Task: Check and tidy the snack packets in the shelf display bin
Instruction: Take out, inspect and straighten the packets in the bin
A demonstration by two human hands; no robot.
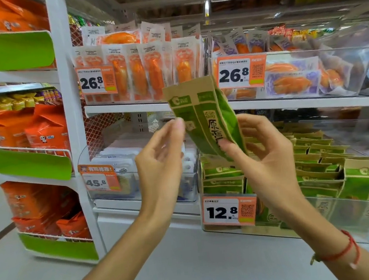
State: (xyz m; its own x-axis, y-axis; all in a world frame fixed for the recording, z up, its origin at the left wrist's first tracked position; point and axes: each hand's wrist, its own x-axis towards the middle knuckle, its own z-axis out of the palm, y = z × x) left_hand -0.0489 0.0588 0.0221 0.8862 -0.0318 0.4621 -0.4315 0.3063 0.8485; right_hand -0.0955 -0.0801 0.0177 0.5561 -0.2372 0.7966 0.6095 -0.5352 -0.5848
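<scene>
A green and tan snack packet [203, 115] is held up in front of the shelves, tilted with its tan top edge to the upper left. My right hand [265, 161] pinches its lower end between thumb and fingers. My left hand [160, 158] is raised just left of the packet, fingers relaxed, fingertips close to its left edge; contact cannot be made out. Below and to the right, the clear display bin [324, 218] holds several rows of the same green packets [314, 167], some leaning.
An orange price tag reading 12.8 [229, 210] hangs on the bin's front. A neighbouring clear bin with white packets [122, 167] sits to the left. The shelf above [130, 105] carries orange packets. A side rack with orange bags [39, 136] stands at left.
</scene>
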